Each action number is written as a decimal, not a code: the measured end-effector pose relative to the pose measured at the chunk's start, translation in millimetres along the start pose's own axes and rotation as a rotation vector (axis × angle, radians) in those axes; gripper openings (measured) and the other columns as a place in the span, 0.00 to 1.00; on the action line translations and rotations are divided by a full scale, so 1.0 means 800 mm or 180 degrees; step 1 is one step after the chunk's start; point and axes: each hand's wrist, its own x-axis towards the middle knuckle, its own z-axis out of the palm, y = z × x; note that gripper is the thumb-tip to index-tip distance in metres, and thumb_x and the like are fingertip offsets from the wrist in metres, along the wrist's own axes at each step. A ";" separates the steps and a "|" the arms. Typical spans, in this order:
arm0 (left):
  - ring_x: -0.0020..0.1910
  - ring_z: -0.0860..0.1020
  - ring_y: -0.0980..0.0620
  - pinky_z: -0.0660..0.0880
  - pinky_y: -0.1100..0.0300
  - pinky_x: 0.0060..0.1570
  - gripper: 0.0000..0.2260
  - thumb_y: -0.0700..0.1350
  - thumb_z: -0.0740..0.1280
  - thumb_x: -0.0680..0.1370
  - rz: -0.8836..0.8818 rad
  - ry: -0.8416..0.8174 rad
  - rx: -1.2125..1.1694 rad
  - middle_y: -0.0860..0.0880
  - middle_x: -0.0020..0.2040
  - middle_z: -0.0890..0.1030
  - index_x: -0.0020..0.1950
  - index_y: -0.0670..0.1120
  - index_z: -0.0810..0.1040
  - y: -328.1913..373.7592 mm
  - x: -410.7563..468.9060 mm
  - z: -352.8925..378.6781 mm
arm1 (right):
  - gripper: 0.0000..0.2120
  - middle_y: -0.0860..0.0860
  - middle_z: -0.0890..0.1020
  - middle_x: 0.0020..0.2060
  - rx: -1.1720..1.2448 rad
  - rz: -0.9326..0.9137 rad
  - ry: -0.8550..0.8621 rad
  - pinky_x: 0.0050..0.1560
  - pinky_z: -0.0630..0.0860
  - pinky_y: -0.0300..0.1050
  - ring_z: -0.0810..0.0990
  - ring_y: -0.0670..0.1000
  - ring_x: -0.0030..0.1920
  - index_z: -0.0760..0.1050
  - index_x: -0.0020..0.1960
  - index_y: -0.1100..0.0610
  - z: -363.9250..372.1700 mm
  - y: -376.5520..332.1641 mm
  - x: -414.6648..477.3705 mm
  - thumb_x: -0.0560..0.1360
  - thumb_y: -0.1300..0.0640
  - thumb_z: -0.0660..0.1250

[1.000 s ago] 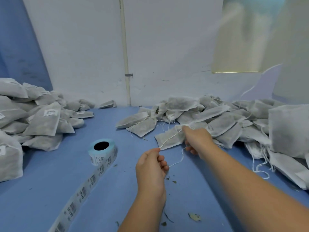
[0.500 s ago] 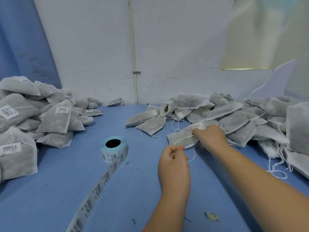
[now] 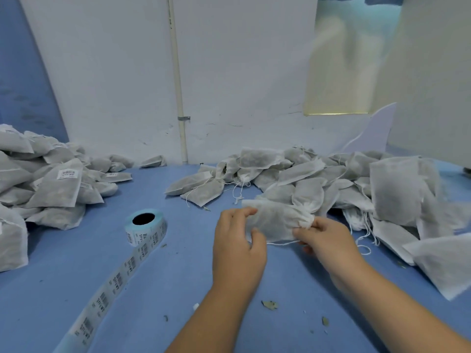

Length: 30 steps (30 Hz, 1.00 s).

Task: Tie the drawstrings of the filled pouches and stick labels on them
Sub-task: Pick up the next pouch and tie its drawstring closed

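While left hand point(image 3: 238, 240) pinches its base, right hand point(image 3: 323, 238) its gathered neck, pouch point(image 3: 275, 220) spans crosswise, neck rightward.

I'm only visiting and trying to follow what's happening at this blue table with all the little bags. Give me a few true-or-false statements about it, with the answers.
1. The left hand and the right hand both hold one white fabric pouch. True.
2. The pale blue roll of barcode labels stands to the right of the hands. False: it stands to their left, with its strip trailing toward the camera.
3. The held pouch shows a barcode label. False: no label shows on its visible side.
4. Some pouches in the left-hand pile of grey-white pouches bear labels. True.
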 end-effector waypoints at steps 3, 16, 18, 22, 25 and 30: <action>0.67 0.69 0.53 0.64 0.59 0.66 0.25 0.46 0.63 0.72 0.0565 -0.0203 0.0615 0.53 0.67 0.71 0.70 0.49 0.73 0.004 0.001 -0.002 | 0.08 0.45 0.82 0.29 -0.0085 -0.0246 -0.0127 0.35 0.72 0.36 0.77 0.39 0.29 0.81 0.43 0.56 -0.005 -0.003 -0.013 0.69 0.67 0.71; 0.52 0.75 0.52 0.55 0.53 0.74 0.18 0.46 0.59 0.72 0.0796 -0.0665 0.1014 0.53 0.49 0.80 0.59 0.48 0.79 0.023 0.009 -0.010 | 0.12 0.43 0.84 0.32 -0.0768 -0.1085 -0.0762 0.34 0.71 0.31 0.78 0.42 0.29 0.81 0.40 0.49 -0.015 -0.026 -0.031 0.75 0.64 0.67; 0.49 0.76 0.50 0.64 0.48 0.68 0.16 0.44 0.60 0.71 0.0860 -0.0519 0.1057 0.52 0.46 0.81 0.56 0.46 0.81 0.025 0.014 -0.014 | 0.12 0.44 0.84 0.32 -0.0744 -0.0982 -0.0786 0.32 0.70 0.32 0.76 0.42 0.28 0.81 0.40 0.51 -0.019 -0.025 -0.030 0.77 0.63 0.65; 0.43 0.76 0.45 0.68 0.46 0.61 0.11 0.42 0.60 0.71 0.0992 -0.0243 0.1578 0.49 0.41 0.79 0.47 0.45 0.81 0.024 0.028 -0.026 | 0.11 0.47 0.81 0.28 -0.0284 -0.0628 -0.1140 0.38 0.72 0.31 0.76 0.42 0.32 0.82 0.44 0.54 -0.029 -0.031 -0.027 0.79 0.63 0.63; 0.47 0.72 0.48 0.61 0.49 0.67 0.06 0.44 0.60 0.73 0.0658 -0.0836 0.2485 0.53 0.41 0.73 0.37 0.51 0.69 0.024 0.039 -0.036 | 0.12 0.49 0.74 0.25 -0.0051 -0.0407 -0.1473 0.42 0.73 0.41 0.76 0.49 0.34 0.83 0.45 0.56 -0.036 -0.032 -0.027 0.79 0.63 0.61; 0.68 0.67 0.49 0.47 0.44 0.76 0.16 0.45 0.59 0.76 0.0412 -0.2233 0.2894 0.51 0.65 0.72 0.62 0.51 0.76 0.020 0.035 -0.025 | 0.17 0.49 0.61 0.25 0.0552 0.0089 -0.1926 0.25 0.61 0.38 0.60 0.48 0.23 0.81 0.41 0.57 -0.040 -0.035 -0.028 0.80 0.66 0.56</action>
